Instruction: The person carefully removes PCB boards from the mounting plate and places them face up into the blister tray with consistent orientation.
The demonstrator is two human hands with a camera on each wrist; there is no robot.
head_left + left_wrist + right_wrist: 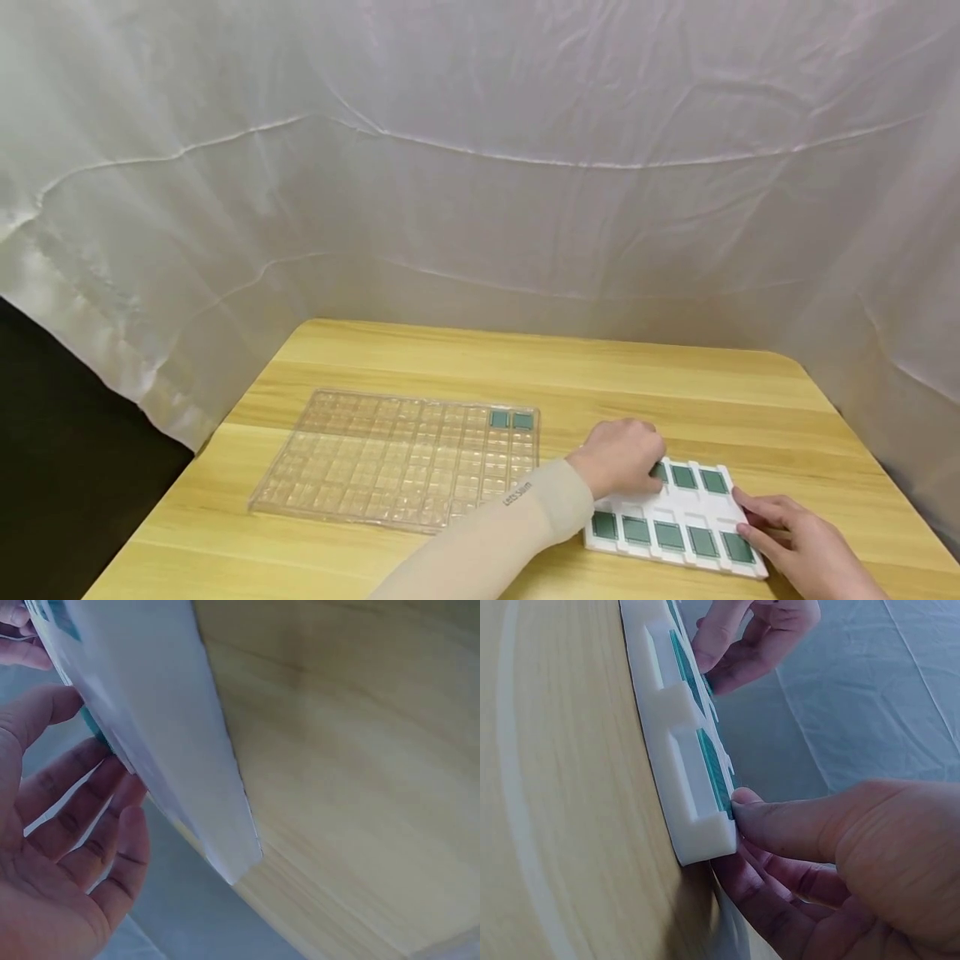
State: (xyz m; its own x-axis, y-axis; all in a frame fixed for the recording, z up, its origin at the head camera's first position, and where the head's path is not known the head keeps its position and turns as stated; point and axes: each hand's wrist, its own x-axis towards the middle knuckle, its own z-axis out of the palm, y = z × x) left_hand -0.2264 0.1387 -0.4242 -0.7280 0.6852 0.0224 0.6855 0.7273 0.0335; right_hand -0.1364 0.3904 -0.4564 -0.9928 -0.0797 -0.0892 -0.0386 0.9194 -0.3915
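A white foam tray (678, 502) with two rows of green square chips lies at the right of the table. My left hand (621, 457) reaches over the tray's far left part. Its thumb and index finger pinch a green chip (94, 726) at the tray's edge in the left wrist view; much of this chip is hidden by the fingers. With thumb on top and fingers beneath, my right hand (806, 546) grips the tray's right end, beside a seated chip (714, 769). Left of the tray lies a clear plastic tray (397, 462) of many small pockets.
Two green chips (522, 421) sit in the far right corner pockets of the clear tray. Both trays rest on a wood-grain table (600, 367). A pale curtain (480, 217) hangs behind and around the table.
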